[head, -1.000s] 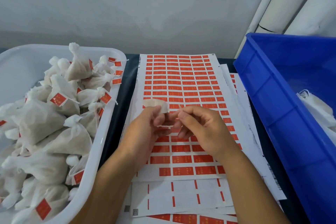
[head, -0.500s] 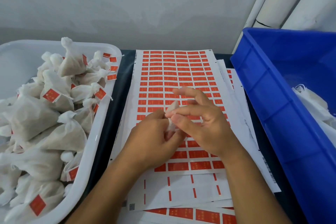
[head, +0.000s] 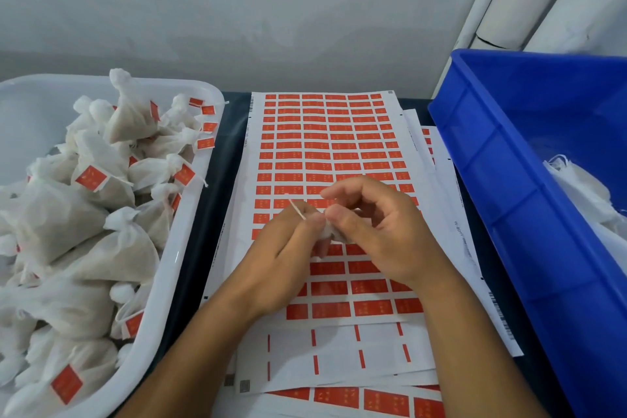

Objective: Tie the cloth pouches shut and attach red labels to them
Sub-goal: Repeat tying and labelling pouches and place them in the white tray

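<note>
I see white plastic tub [head: 200, 187] of tied cloth pouches [head: 88, 214] at left, red label sheets [head: 325, 139] in middle, blue plastic crate [head: 502, 180] at right; both hands over sheets.

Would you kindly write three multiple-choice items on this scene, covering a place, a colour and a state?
1. Where do the labelled pouches lie?
A. blue bin
B. white tray
C. on the label sheets

2. What colour is the bin on the person's right?
A. blue
B. green
C. grey

3. What are both hands doing?
A. resting flat
B. pinching a small white pouch
C. lifting the tray

Answers: B, the pile fills the white tray; A, its walls are blue; B, left hand and right hand meet on the small pouch.
</note>
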Tool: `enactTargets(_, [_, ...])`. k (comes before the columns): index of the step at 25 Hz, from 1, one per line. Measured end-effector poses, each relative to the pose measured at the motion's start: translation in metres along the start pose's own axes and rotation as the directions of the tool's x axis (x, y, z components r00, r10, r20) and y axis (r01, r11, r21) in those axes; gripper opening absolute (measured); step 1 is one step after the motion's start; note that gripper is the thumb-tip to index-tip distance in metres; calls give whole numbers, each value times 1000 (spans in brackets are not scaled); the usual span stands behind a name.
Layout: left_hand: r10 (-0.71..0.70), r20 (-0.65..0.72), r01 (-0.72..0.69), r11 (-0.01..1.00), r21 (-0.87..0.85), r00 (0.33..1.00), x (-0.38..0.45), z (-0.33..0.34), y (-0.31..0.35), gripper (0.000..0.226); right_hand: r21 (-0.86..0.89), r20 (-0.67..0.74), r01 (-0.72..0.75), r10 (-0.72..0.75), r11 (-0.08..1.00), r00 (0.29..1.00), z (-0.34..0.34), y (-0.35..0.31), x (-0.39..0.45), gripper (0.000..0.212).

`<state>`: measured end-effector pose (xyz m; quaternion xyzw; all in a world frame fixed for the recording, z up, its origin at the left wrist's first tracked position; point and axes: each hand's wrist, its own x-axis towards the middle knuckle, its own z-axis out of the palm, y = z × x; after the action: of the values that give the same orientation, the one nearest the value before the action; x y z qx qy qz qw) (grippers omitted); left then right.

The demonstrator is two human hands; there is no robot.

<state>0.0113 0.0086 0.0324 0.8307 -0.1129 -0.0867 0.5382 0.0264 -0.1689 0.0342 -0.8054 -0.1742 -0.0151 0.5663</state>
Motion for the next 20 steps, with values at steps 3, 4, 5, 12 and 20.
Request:
enactTargets(3, [-19, -64, 20, 1000, 9, 998, 0, -3, 2, 42, 16, 5, 11, -11, 1000, 1000, -1, 0, -1, 11])
enactTargets(4, [-12, -72, 13, 1000, 14, 997, 0, -4, 3, 45, 17, 22, 14, -14, 1000, 1000, -1, 0, -1, 11])
enactTargets(5, [-23, -78, 25, 1000, 14, 997, 1, -5, 3, 49, 10, 40, 19, -19, 1000, 999, -2, 0, -1, 10])
enactTargets(12, [-180, -89, 168, 977, -133, 980, 1, -11, 6, 51, -131, 110, 115, -101, 985, 989, 1, -4, -3, 17])
enactTargets(20, [-376, -85, 344, 903, -259, 923, -3, -12, 11, 49, -424, 127, 141, -95, 895, 987, 3, -1, -5, 41])
